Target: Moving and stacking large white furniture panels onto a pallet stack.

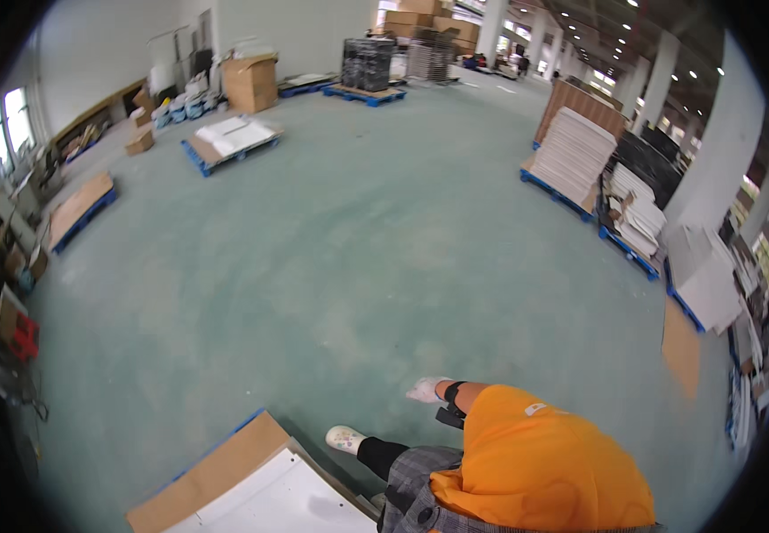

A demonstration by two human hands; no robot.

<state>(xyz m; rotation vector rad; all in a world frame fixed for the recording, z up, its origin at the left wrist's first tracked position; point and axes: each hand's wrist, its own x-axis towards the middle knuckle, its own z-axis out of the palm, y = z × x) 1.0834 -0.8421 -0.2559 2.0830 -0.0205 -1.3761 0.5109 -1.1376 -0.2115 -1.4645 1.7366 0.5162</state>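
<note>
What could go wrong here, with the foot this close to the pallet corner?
1. Trip: the shoe stands right by the corner of the low pallet, so a step could catch its edge.
2. Slip of load: the white sheet seems to lie loose on the cardboard. Only the gloved right hand shows, clear of the stack, so a one-handed pull might let it slide.

Orange top (544, 466), loose and creased, with a small white label patch (535, 409) near its upper edge; grey checked trousers (420, 489) below it; black sock or legging (380, 455) at the ankle; pale clog-style shoe (345, 438) with small coloured spots; black strap (452, 391) at the wrist; whitish glove on the hand (426, 389).
</note>
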